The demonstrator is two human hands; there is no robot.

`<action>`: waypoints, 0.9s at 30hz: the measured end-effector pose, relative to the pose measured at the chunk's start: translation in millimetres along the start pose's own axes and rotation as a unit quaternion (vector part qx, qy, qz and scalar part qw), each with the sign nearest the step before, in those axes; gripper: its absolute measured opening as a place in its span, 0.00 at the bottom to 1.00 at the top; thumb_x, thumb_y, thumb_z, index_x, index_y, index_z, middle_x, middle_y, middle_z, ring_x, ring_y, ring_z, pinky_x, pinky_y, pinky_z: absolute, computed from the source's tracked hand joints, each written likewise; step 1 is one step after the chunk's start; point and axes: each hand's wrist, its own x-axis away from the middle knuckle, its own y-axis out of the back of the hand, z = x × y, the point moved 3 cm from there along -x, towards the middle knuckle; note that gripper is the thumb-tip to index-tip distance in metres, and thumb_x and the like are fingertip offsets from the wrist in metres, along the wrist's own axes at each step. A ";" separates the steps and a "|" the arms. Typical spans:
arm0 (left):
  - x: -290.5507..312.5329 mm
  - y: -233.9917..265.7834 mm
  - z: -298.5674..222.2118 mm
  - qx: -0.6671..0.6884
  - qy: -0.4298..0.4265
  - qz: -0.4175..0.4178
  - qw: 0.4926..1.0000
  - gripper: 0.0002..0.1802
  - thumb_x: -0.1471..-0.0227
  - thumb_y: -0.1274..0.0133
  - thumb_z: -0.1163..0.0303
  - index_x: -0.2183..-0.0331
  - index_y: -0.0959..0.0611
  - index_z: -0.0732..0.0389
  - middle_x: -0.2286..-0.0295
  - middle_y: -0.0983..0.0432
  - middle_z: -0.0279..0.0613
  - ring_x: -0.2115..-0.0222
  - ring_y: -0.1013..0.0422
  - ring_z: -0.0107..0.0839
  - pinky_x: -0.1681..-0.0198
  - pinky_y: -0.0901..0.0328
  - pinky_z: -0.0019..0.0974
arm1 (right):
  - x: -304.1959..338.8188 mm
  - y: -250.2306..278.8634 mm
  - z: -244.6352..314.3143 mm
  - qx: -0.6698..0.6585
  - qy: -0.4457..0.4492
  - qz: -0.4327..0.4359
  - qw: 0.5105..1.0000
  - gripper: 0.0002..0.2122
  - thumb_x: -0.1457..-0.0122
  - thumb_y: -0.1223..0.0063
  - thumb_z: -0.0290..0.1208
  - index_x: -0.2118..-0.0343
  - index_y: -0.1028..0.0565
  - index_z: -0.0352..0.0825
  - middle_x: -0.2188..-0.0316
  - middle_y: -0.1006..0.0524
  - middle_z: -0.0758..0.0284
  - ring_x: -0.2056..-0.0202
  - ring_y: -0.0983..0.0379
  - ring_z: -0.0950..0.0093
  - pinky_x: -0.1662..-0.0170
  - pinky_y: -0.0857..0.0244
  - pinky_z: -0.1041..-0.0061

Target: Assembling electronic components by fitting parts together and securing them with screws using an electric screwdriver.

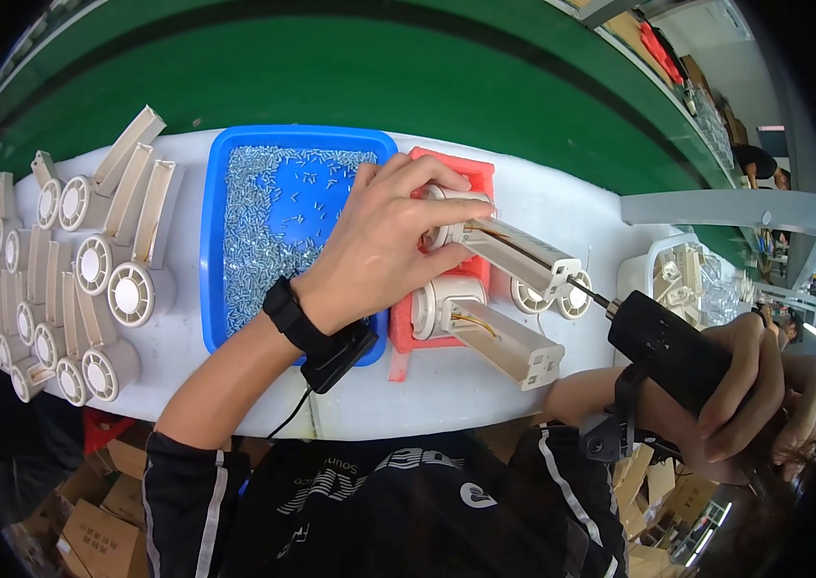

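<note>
My left hand (384,226) grips a cream plastic housing (528,260) by its round head, with fingers and thumb wrapped around it. Wires show inside its long open handle. In my right hand (754,390) is a black electric screwdriver (668,347), its bit meeting the handle's end. The head of this housing rests in a red fixture (482,175). Below it, a second similar housing (504,347) lies in the same fixture, with a yellowish wire in its handle.
A blue tray (216,222) of small silver screws (259,250) stands left of the fixture. Many more housings (138,294) crowd the table's left side. Two round cream parts (574,301) lie behind the bit. At right is a white bin (634,275) of plastic parts.
</note>
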 end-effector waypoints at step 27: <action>2.2 0.8 3.5 0.006 0.012 -0.003 1.000 0.22 0.56 0.33 0.71 0.55 0.11 0.50 0.57 0.25 0.33 0.54 0.31 0.36 0.51 0.42 0.43 | 13.3 -2.6 8.8 -0.031 0.036 -0.053 0.997 0.15 0.58 0.34 0.12 0.68 0.26 0.34 0.66 0.24 0.71 0.70 0.25 0.89 0.70 0.34 0.97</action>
